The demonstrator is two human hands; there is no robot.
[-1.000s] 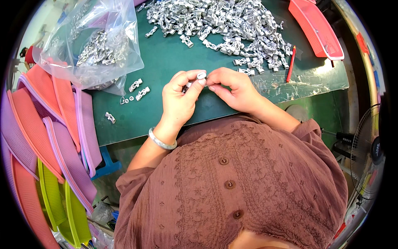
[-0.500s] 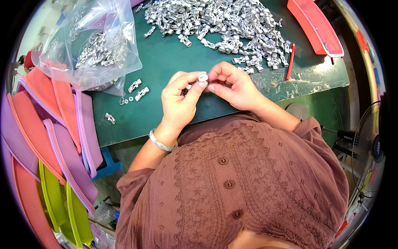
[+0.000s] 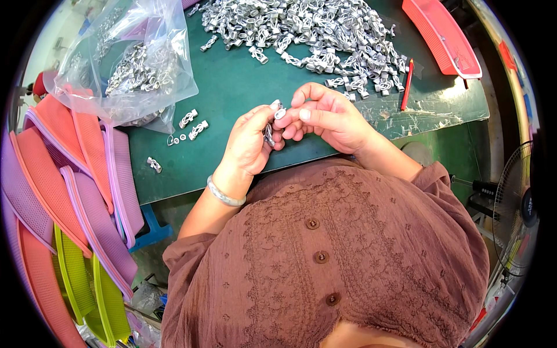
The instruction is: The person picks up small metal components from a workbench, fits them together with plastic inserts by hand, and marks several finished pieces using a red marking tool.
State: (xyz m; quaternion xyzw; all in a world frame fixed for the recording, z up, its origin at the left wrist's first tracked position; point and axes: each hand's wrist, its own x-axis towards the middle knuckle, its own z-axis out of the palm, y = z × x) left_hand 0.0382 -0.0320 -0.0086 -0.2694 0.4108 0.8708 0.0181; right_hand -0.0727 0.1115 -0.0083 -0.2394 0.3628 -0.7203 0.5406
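Observation:
My left hand is closed around small silver-grey looped pieces. One looped piece shows its pale round end between thumb and forefinger; another piece hangs lower in the curled fingers. Against it from the right comes my right hand, its thumb pressed to bent fingers and a fingertip at the held piece. Whatever lies between those right fingers is hidden. On the green table, left of my hands, lie loose looped pieces and tiny rings.
A big heap of looped pieces covers the far table. Far left stands a clear plastic bag of similar parts; stacked pink, purple and green baskets are below it. A red pen and red basket lie right.
The left hand has turned, so a second looped piece now shows in its fingers. My right fingers have shifted slightly left and bent over toward the held piece.

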